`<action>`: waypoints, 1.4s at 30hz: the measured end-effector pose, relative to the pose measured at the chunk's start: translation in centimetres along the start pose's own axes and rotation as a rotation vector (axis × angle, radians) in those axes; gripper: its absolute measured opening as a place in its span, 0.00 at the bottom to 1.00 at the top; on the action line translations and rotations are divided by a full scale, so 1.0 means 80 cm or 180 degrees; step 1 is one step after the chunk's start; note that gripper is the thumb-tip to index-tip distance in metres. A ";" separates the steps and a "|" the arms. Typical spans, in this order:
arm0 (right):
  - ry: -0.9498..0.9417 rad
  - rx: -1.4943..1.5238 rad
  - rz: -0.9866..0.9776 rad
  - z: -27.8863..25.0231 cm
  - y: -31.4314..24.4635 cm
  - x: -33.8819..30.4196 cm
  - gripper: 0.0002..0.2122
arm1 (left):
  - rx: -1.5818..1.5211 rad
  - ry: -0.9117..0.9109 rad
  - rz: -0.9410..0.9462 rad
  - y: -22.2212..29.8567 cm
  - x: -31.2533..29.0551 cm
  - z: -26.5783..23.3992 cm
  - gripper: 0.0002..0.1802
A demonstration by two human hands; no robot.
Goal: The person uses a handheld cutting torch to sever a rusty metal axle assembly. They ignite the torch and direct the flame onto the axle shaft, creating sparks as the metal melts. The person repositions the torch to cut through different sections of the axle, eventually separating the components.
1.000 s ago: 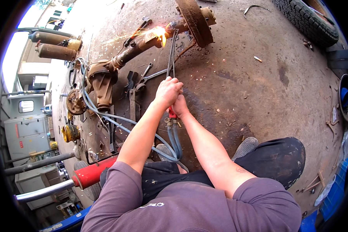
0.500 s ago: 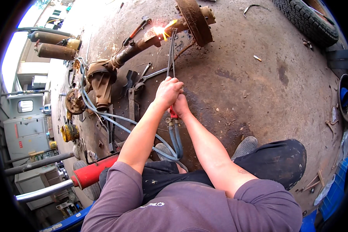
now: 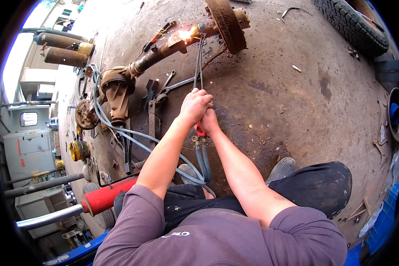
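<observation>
Both of my bare hands are wrapped round a cutting torch (image 3: 201, 129) with a red handle and long thin tubes. My left hand (image 3: 195, 104) grips it farther forward; my right hand (image 3: 209, 122) closes on the handle just behind, touching the left. The torch tip reaches a rusty vehicle axle (image 3: 157, 54) lying on the floor. Flame and sparks (image 3: 188, 33) glow on the axle tube between a welded bracket (image 3: 176, 43) and the brown brake drum (image 3: 226, 26). Grey-blue hoses (image 3: 203, 162) run from the handle's rear, loop near my left foot and lead off left.
Wrenches (image 3: 180, 83) and a hammer (image 3: 157, 34) lie near the axle. Gas cylinders (image 3: 64, 56) rest at far left. A red cylinder with a chrome rod (image 3: 108, 197) is by my left knee. A tyre (image 3: 352, 26) lies far right, a blue crate (image 3: 385, 219) near right.
The torch tip has shifted slightly right along the axle tube. The long yellow flame has shrunk to a compact glow with sparks. My hands keep the same hold.
</observation>
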State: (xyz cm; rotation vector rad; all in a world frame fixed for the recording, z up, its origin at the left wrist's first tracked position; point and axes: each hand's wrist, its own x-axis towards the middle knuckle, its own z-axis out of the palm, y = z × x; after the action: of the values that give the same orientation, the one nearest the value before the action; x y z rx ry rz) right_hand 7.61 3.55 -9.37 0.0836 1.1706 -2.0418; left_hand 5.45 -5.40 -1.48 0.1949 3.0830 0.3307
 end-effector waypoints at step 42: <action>-0.0051 0.0111 -0.0018 0.001 0.000 0.005 0.07 | 0.0195 0.0038 -0.0032 0.005 0.003 -0.002 0.07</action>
State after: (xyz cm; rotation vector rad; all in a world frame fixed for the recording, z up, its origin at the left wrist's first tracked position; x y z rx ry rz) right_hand 7.36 3.27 -9.49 0.0810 1.1269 -2.0646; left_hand 5.29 -5.00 -1.22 0.1799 3.1069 0.2383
